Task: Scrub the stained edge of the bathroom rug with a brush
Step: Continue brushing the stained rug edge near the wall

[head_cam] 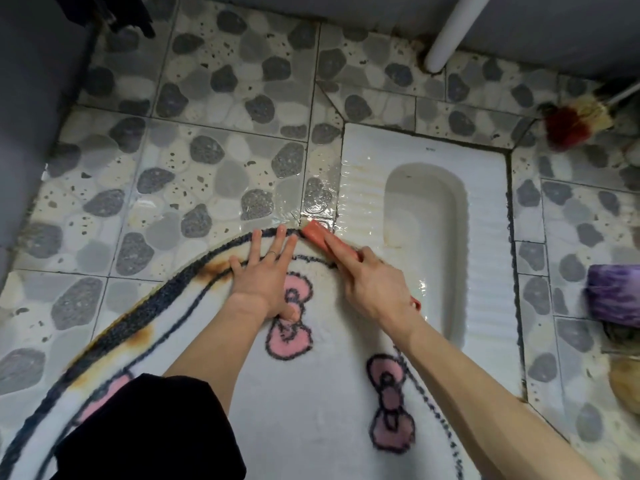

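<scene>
Scrubbing rug [311, 393] edge, right hand [374, 289] grips brush [317, 234]; blue toilet logo [430, 150] illegible.

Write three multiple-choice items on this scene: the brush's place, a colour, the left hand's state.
1. Where is the brush's head?
A. Under the rug's middle
B. At the rug's far edge, beside the squat toilet
C. Raised above the person's knee

2. What colour are the rug's bows?
A. Green
B. Pink
C. Yellow

3. What is the left hand doing?
A. Gripping the brush
B. Hanging clear of the rug
C. Pressing flat on the rug

Answers: 1 B, the head meets the rug's edge by the toilet; 2 B, pink fills their dark outlines; 3 C, its straight fingers lie on the pile, while the right hand grips the brush.
</scene>
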Demonstrator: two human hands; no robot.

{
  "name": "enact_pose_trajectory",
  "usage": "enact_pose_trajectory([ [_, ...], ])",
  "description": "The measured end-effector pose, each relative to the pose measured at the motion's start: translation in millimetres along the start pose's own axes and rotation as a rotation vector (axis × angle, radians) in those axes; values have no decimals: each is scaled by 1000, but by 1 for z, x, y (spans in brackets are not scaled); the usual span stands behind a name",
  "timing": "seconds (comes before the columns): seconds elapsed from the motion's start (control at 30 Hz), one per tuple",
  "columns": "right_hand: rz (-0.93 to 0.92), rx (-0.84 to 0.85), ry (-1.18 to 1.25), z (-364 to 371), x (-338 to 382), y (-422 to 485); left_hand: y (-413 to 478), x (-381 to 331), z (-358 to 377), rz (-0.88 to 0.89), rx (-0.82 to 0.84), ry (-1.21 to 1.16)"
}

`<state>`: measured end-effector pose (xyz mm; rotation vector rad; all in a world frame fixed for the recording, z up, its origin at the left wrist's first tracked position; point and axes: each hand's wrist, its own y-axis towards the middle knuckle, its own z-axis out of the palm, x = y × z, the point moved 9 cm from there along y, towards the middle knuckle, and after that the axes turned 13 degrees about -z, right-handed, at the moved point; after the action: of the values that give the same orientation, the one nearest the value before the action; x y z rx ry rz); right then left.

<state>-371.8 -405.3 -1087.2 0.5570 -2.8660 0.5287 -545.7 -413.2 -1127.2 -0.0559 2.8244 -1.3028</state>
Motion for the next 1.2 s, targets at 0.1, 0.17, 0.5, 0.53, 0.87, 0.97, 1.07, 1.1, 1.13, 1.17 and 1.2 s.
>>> enact_pose_trajectory([
  [0.1, -21, 94, -43, 18, -46, -71, 2, -1, -1, 10, -5, -2],
  [0.17, 1, 85, -92, 18, -65, -98, 2, -1, 0, 12, -10, -9],
  [0.5, 5, 49, -19, 16, -52, -84, 1, 0, -1, 11, -5, -41],
  [0.53, 14, 76, -47, 17, -62, -99, 0, -1, -1, 10, -14, -37],
  [0.87, -2, -32, 91, 9, -11, -28, 1, 1, -3, -13, -18, -36],
  [0.97, -13, 32, 23, 21, -52, -80, 1, 1, -2, -2, -39, -39],
  [1.07, 22, 33, -21, 16, -76, -103, 2, 1, 0, -3, -53, -23],
  [1.1, 44, 18, -12, 12, -72, -92, 3, 2, -2, -5, -58, -24],
  [1.13, 76, 11, 11, 10, -64, -75, 4, 2, 0, -7, -47, -28],
  [1.17, 91, -31, 36, 5, -53, -50, 5, 2, -2, -10, -38, -33],
  [1.2, 111, -62, 81, 3, -38, -30, 4, 3, -1, -11, -25, -37],
])
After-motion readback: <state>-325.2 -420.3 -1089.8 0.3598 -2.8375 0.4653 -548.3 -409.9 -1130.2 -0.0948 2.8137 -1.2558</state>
